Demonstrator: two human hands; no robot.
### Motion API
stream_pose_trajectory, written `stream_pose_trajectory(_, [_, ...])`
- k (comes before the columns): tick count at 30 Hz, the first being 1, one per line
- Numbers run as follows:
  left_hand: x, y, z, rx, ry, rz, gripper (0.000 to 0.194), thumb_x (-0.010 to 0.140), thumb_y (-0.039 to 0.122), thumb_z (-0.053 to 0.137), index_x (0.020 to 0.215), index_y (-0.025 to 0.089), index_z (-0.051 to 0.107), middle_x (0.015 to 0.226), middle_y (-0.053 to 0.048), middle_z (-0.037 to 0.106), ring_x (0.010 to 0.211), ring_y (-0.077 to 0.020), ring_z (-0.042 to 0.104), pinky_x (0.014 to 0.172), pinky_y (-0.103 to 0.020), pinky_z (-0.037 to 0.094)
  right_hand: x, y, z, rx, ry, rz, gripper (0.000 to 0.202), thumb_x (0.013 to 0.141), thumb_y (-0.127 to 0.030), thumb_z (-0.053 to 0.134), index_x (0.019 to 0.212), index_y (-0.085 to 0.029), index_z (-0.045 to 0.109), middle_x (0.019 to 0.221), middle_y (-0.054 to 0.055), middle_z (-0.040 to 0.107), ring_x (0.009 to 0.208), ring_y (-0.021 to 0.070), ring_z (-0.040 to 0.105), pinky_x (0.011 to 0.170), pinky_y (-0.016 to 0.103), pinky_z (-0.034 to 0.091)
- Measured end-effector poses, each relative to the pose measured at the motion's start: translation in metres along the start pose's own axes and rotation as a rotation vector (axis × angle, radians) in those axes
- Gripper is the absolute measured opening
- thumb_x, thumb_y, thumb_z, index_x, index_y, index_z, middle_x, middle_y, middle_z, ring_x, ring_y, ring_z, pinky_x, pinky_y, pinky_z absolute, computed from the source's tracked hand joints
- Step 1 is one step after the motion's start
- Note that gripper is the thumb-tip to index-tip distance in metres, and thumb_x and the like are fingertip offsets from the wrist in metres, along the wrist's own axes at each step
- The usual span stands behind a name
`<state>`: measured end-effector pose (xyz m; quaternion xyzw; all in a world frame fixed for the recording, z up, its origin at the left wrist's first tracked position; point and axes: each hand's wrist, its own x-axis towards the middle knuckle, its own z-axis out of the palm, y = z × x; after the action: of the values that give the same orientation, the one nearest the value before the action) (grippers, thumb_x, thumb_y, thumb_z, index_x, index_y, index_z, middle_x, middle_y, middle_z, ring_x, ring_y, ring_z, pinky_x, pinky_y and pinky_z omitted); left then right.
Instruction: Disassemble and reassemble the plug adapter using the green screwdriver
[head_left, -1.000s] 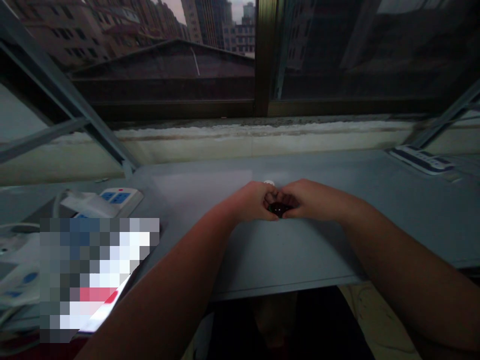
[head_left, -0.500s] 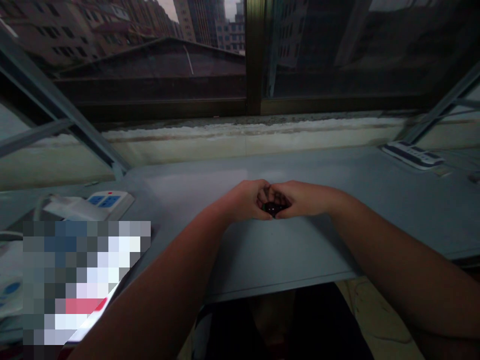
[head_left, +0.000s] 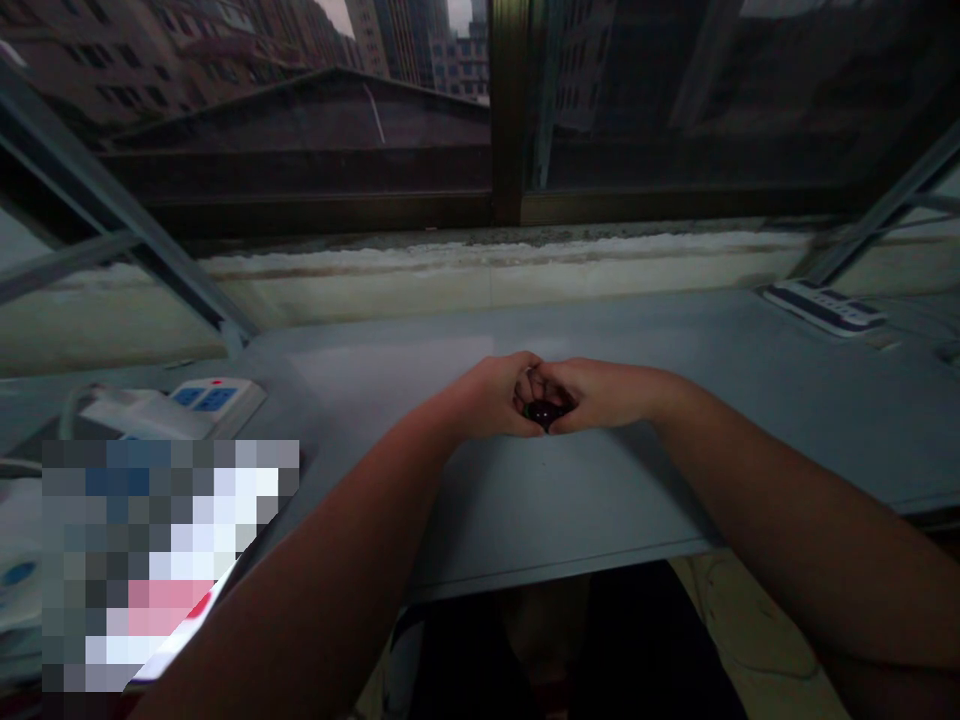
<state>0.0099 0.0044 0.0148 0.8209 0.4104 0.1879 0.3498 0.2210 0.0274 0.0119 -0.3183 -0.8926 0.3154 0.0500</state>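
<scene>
My left hand and my right hand meet over the middle of the desk, their fingers curled inward to form a hollow. Inside it sits a small, dark, shiny rounded object, nearly black with a reddish tint and a hint of green at its left end. Both thumbs press close to its near side. My fingers partly cover it, and the dim light hides its exact kind.
The grey desk runs beneath a window. To the left are a white power strip with blue sockets and a blurred-out bright screen-like item. Another power strip lies far right. Slanted metal frames flank the desk.
My fingers have shifted slightly around the dark object, which now shows a rounder side. The hands stay together in nearly the same place.
</scene>
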Motion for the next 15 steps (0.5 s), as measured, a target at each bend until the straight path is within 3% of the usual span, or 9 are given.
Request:
stream_pose_trajectory(9, [0.001, -0.004, 0.001, -0.042, 0.037, 0.003, 0.075, 0.058, 0.022, 0.088, 0.125, 0.016, 0.055, 0.079, 0.002, 0.068, 0.07, -0.0152, 0.066, 0.065, -0.026, 0.05, 0.003, -0.003, 0.002, 0.019, 0.044, 0.035, 0.036, 0.074, -0.022, 0.076, 0.107, -0.018, 0.063, 0.098, 0.005, 0.072, 0.081, 0.0192, 0.065, 0.068, 0.028, 0.048])
stream_pose_trajectory(15, [0.001, -0.003, 0.0, -0.054, 0.033, -0.006, 0.076, 0.057, 0.023, 0.09, 0.124, 0.016, 0.055, 0.08, 0.001, 0.069, 0.071, -0.0169, 0.067, 0.065, -0.028, 0.05, 0.003, -0.011, 0.0, 0.026, 0.053, 0.014, 0.033, 0.074, -0.022, 0.076, 0.104, -0.018, 0.062, 0.102, 0.006, 0.071, 0.086, 0.0212, 0.066, 0.072, 0.03, 0.05])
